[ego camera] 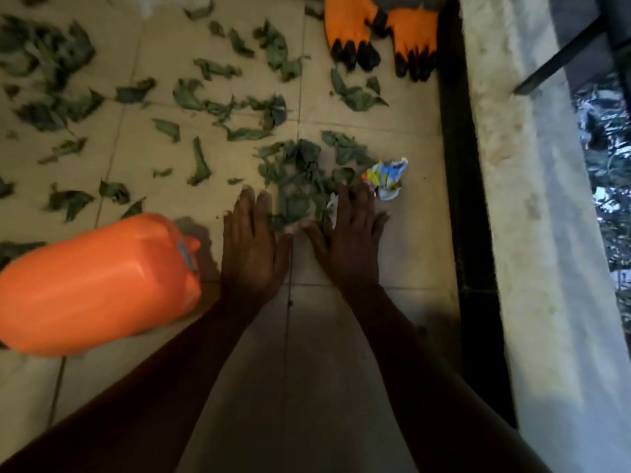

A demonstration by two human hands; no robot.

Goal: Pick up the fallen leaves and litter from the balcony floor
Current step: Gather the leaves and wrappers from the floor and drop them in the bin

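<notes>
The left hand (251,249) and right hand (351,244) lie flat, fingers straight, flanking the leaf pile (300,165), seemingly to rake it and the crumpled wrapper (387,179) together.

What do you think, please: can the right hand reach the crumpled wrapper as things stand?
Probably yes: the right hand lies open right beside the crumpled wrapper, and nothing stands between them.

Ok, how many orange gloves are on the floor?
2. First glove lies at the top, beyond the leaves; second glove beside it, nearer the dark wall strip. Both run out of frame.
</notes>
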